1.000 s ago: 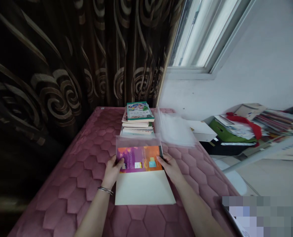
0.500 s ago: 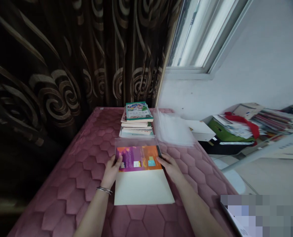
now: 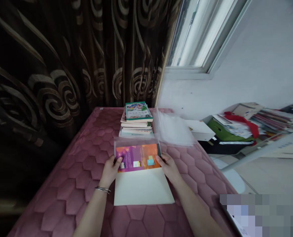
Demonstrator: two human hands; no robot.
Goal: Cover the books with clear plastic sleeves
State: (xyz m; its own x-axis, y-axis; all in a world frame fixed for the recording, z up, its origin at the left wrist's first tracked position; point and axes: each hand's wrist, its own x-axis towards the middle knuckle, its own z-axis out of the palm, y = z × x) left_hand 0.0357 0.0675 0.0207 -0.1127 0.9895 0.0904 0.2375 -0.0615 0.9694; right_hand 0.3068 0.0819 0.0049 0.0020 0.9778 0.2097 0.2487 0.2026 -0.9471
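Observation:
A book (image 3: 139, 159) with a purple and orange cover lies in front of me, its pale cream page or inner board (image 3: 143, 187) spread towards me. My left hand (image 3: 112, 168) grips its left edge, thumb on top. On the opposite edge, my right hand (image 3: 170, 166) holds it the same way, with its fingers partly hidden underneath. Clear plastic film (image 3: 135, 141) sticks out beyond the book's far edge. Behind it stands a stack of books (image 3: 136, 124), topped by one with a green-bordered picture cover. To the stack's right lies a pile of clear plastic covers (image 3: 174, 128).
Everything rests on a pink quilted surface (image 3: 82, 177). A dark patterned curtain (image 3: 87, 65) hangs behind and to the left. Past the right edge are a white box (image 3: 199, 130), a green bag (image 3: 220, 130) and piled papers. A dark-edged object shows at lower right, partly blurred out.
The far side of the book and the plastic film have risen slightly. Both hands keep nearly the same hold; the stack and plastic pile have not moved.

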